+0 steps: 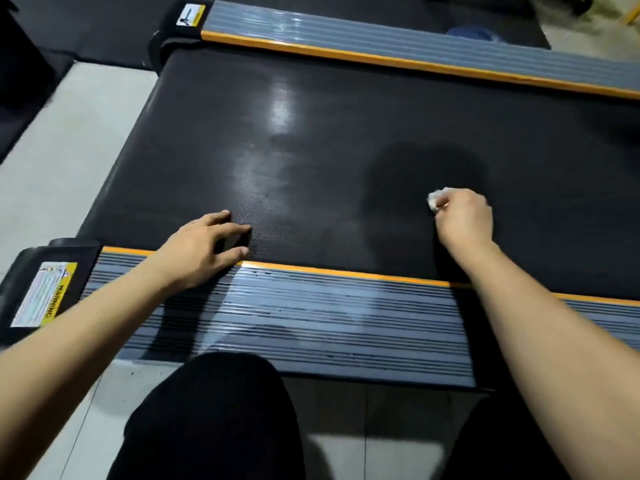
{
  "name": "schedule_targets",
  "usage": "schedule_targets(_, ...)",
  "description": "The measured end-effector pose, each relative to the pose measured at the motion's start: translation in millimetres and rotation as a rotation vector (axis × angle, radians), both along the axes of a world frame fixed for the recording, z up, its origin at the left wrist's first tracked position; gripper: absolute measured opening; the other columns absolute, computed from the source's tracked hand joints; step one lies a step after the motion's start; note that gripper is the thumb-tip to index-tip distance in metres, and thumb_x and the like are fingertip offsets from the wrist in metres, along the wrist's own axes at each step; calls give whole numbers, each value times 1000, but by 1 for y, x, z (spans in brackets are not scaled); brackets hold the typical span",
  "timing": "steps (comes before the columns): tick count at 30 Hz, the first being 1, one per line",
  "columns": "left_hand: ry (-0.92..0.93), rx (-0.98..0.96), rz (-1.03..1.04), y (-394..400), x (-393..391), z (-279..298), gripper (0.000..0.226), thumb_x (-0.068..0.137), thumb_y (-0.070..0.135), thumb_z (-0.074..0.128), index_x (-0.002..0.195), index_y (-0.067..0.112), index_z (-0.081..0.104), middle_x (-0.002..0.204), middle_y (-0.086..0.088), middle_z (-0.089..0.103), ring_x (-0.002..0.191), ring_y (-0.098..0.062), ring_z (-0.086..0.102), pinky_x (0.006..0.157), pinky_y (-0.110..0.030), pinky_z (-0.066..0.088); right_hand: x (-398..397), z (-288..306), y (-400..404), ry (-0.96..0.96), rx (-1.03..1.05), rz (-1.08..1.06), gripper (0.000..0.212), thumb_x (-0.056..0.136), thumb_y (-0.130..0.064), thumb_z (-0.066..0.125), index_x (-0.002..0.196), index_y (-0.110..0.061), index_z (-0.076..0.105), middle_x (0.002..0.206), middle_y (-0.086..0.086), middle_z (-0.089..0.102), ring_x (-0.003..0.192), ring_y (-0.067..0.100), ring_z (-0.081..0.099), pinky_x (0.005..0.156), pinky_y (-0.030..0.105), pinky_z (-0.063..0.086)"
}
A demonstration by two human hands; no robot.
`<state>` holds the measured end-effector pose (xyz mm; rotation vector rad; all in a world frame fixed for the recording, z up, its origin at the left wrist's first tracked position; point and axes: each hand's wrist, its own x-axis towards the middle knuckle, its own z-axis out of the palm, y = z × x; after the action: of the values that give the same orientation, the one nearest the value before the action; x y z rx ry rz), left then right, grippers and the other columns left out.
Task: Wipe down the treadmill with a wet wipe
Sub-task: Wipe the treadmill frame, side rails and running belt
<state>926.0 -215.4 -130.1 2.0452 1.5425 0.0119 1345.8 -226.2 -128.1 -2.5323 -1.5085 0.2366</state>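
Note:
The treadmill's black belt (346, 126) lies across the view, with a ribbed grey side rail (311, 317) edged in orange running nearest me. My right hand (464, 220) grips a small crumpled white wet wipe (437, 199) and holds it against the belt right of centre. A darker patch shows on the belt around that hand. My left hand (204, 247) rests flat with spread fingers over the belt's near edge and the orange strip.
A second grey and orange side rail (415, 46) runs along the far side. A warning sticker (45, 294) sits on the black end cap at near left. Pale floor tiles (59, 150) lie left, black mats beyond. My dark-clad knees (214, 420) are at the bottom.

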Motion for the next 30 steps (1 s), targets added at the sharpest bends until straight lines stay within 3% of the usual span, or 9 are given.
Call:
schedule_targets(5,4,27,45,1,12,-4,49,89,49,72,133,26,66,154,-13,43,141,-32,44,117,-43,35,-144,-6,-6,226,36,288,24,75,-7,58,84,-23,72,95,0,73,90,28,69,76,31,53)
schedule_targets(8,-8,53,68,-4,12,-7,61,82,62,55,132,28,66,152,-13,46,138,-36,46,117,-47,35,-197,-6,-14,308,-35,525,16,83,-6,55,81,-21,62,94,4,63,81,28,58,69,33,40)
schedule_targets(11,53,150,63,-12,12,-14,62,85,61,39,134,32,63,153,-10,47,136,-38,45,114,-51,36,-137,-8,-15,132,26,442,11,90,-17,56,80,-19,56,90,13,59,77,31,55,63,33,29)
schedule_targets(13,92,213,63,-18,13,-19,58,89,57,34,135,34,61,153,-7,47,137,-37,44,112,-53,36,-63,-12,-26,-8,37,202,8,92,-17,53,87,-14,59,93,19,61,84,38,62,63,36,38)
schedule_targets(17,123,277,66,-21,14,-25,56,91,55,28,133,35,59,153,-6,47,138,-36,44,113,-55,34,5,-7,-41,45,-2,-151,12,89,-14,56,98,-14,64,110,17,66,99,40,62,85,42,51)
schedule_targets(21,133,286,73,-22,17,-27,53,92,52,29,133,35,57,154,-6,46,139,-35,42,114,-55,32,-121,-6,-23,164,-27,130,17,94,-22,54,99,-9,65,100,19,69,94,38,65,72,37,48)
schedule_targets(24,126,286,79,-21,16,-26,52,91,51,30,133,36,57,155,-5,45,140,-33,41,115,-54,32,-210,1,-18,327,-151,421,17,95,-22,51,98,-11,63,102,16,67,95,38,62,77,38,49)
schedule_targets(26,121,292,79,-21,15,-25,53,91,51,30,134,37,57,155,-4,45,140,-33,42,115,-54,32,-206,0,-12,346,-161,440,18,94,-27,53,95,-13,64,102,13,69,96,36,63,76,34,49)
schedule_targets(30,120,302,92,-24,17,-24,49,92,51,31,132,38,57,154,-3,46,140,-32,42,115,-55,32,-84,-2,-31,72,-137,184,22,92,-31,55,88,-11,62,96,19,69,90,38,65,64,32,40)
